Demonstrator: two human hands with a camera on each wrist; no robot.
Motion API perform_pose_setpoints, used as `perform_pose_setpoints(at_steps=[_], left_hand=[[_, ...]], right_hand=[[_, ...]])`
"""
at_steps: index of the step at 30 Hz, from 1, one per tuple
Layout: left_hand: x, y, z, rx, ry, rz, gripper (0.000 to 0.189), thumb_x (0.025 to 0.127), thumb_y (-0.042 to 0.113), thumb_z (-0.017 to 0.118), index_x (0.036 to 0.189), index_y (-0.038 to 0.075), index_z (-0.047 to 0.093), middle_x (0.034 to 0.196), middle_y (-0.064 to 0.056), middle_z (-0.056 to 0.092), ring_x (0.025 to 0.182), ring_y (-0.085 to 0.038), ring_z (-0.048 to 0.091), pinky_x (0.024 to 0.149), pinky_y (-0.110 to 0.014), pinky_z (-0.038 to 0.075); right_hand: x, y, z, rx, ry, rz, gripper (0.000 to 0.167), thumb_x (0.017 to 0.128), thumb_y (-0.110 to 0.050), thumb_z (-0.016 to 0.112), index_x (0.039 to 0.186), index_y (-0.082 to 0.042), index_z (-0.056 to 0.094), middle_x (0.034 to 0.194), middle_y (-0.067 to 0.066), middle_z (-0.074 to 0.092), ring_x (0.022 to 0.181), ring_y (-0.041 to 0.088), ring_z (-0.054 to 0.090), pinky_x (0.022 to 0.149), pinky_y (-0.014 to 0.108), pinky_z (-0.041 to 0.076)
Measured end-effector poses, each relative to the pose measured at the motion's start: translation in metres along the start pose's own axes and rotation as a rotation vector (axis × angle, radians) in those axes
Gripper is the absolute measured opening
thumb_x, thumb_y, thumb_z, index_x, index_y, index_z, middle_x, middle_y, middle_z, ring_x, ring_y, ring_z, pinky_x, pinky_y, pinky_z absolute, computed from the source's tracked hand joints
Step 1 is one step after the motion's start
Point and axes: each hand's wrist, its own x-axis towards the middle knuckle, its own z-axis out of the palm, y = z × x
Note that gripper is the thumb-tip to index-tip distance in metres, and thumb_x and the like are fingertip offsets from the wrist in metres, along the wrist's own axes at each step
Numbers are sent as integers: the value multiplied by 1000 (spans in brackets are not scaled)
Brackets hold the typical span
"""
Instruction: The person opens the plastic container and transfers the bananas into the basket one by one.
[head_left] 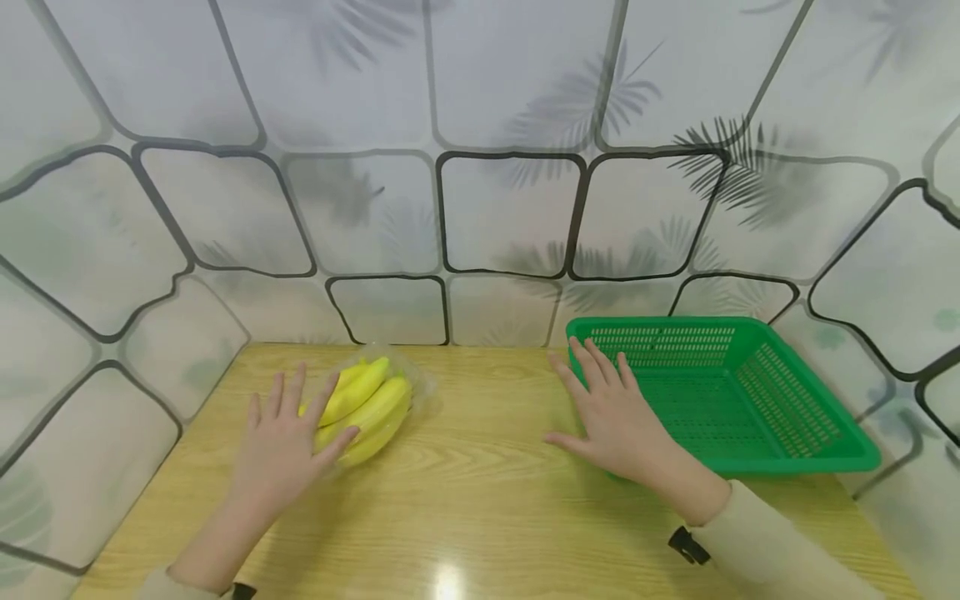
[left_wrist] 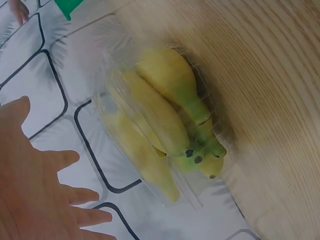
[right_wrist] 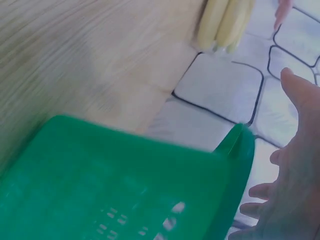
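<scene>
A bunch of yellow bananas [head_left: 371, 412] in a clear plastic bag lies on the left half of the table. In the left wrist view, the greenish stems of the bananas [left_wrist: 165, 115] show through the film. My left hand [head_left: 281, 450], fingers spread and straight, hovers beside the bunch and overlaps its left side in the head view. On the right stands a green plastic basket [head_left: 720, 463] with slotted walls. Above its left rim is my right hand [head_left: 615, 421], fingers spread and holding nothing. The right wrist view shows that hand [right_wrist: 295, 185] beside the basket wall [right_wrist: 125, 165].
The light wood table [head_left: 480, 483] meets a wall [head_left: 510, 217] covered in stone-and-leaf patterned sheeting at the back and both sides. The basket sits close to the back and right walls. A dark clip [head_left: 688, 546] is on the right sleeve.
</scene>
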Motion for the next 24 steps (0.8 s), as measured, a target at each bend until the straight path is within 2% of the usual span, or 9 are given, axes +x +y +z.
perform_pose_setpoints(at_steps=[11,19,24], left_hand=[[-3,-11,-4,-25,-6,-49,81,104,61,54,166,12,34,171,-36,16,153,-66,18,122,-85,14],[-6,-24,1,-29,39,-68,81,104,60,55,164,7,37,169,-38,21,150,-68,23,120,-85,19],[-10,-30,4,-47,50,-85,81,104,59,56,163,6,38,166,-40,23,148,-69,25,120,-84,21]], right_hand=[[29,-32,2,61,9,-39,104,92,-72,65,170,-18,24,170,28,32,159,49,30,128,73,27],[47,-56,7,65,-23,-62,107,91,-71,69,171,-16,22,168,27,35,157,46,33,127,69,34],[60,-68,16,28,-50,-94,106,93,-73,66,171,-15,22,171,25,32,160,43,31,129,66,33]])
